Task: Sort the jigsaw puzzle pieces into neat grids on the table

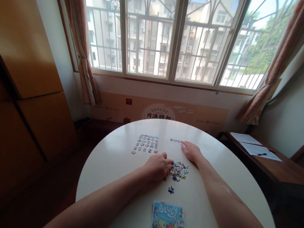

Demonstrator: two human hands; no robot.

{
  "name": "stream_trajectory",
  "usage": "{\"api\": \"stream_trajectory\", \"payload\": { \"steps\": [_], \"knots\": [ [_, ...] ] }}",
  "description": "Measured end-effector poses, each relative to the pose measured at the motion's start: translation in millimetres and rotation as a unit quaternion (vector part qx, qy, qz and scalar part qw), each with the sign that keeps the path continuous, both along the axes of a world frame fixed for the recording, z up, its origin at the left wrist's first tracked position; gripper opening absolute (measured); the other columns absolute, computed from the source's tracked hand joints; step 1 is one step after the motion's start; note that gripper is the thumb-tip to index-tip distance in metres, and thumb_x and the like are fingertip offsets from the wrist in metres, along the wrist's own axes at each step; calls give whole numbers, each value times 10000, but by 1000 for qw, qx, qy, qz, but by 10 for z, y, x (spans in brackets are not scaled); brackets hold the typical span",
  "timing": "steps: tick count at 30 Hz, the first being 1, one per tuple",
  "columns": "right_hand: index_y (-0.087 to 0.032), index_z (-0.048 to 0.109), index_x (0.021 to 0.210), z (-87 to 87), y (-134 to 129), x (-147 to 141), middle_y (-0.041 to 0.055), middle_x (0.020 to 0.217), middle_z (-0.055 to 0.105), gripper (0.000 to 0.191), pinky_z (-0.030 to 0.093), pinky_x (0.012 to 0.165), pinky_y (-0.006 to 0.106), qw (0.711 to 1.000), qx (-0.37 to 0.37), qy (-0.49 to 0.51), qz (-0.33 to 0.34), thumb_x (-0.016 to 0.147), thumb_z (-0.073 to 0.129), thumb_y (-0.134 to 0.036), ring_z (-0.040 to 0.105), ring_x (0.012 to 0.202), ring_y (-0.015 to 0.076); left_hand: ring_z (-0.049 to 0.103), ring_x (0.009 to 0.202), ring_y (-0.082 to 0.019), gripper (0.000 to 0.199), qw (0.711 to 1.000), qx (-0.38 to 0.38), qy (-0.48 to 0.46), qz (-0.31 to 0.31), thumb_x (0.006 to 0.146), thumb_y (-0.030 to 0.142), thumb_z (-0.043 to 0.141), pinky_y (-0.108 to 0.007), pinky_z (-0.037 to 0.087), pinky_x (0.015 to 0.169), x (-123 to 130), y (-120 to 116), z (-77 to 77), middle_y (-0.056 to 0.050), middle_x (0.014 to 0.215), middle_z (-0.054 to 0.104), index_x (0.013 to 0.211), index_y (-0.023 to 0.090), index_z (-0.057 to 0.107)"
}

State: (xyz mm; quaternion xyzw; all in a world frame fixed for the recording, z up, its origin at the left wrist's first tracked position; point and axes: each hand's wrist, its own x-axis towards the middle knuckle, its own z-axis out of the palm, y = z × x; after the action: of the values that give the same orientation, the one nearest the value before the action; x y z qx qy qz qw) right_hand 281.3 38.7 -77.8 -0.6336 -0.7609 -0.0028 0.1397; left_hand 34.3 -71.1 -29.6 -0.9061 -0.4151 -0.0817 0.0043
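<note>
My left hand (158,165) is at the left side of a loose pile of puzzle pieces (179,171), its fingers curled in against them. Whatever lies between those fingertips is too small to make out. Farther up the table, my right hand (190,151) has its fingers closed on a puzzle piece at the right end of a short row of pieces (175,140); the fingers mostly cover that piece. To the left, several rows of separate pieces (147,143) lie spaced in a grid. A dark puzzle piece (171,190) sits apart, below the pile.
A colourful picture sheet (169,227) marked "Bluey" lies at the near side of the round white table (102,182). Papers (260,151) and a dark pen rest on a wooden side table (288,171) at right. Wooden cabinets (18,35) stand left; a barred window is ahead.
</note>
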Motion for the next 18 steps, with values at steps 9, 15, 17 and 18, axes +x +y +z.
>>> {"api": "stream_trajectory", "payload": {
  "steps": [9,15,17,18],
  "knots": [
    [-186,549,1379,-15,21,3,111,1443,514,484,339,1117,373,1000,4,-6,-3,956,402,-370,457,1341,246,633,891,-206,386,1000,-10,-2,9,969,458,360,-327,478,818,6,-8,3,-64,1063,595,1171,313,656],
    [-196,552,1377,-5,8,1,107,1443,514,480,344,1116,371,1000,4,-6,-4,958,401,-374,460,1339,242,636,898,-209,411,1000,-12,-9,5,969,466,353,-331,479,825,-8,9,-15,-65,1087,597,1237,325,631],
    [-197,553,1376,-2,6,1,105,1446,512,480,341,1118,372,1000,3,-5,-5,957,403,-377,456,1342,241,637,898,-207,417,1000,-14,-12,3,970,466,346,-330,479,827,-14,10,-10,-63,1088,598,1246,327,627],
    [-200,553,1375,-2,7,1,103,1447,511,479,341,1119,372,1000,3,-6,-5,957,403,-379,455,1343,240,637,897,-206,417,1000,-14,-13,3,970,465,346,-328,479,828,-16,10,-7,-61,1088,599,1246,329,628]
  ]
}}
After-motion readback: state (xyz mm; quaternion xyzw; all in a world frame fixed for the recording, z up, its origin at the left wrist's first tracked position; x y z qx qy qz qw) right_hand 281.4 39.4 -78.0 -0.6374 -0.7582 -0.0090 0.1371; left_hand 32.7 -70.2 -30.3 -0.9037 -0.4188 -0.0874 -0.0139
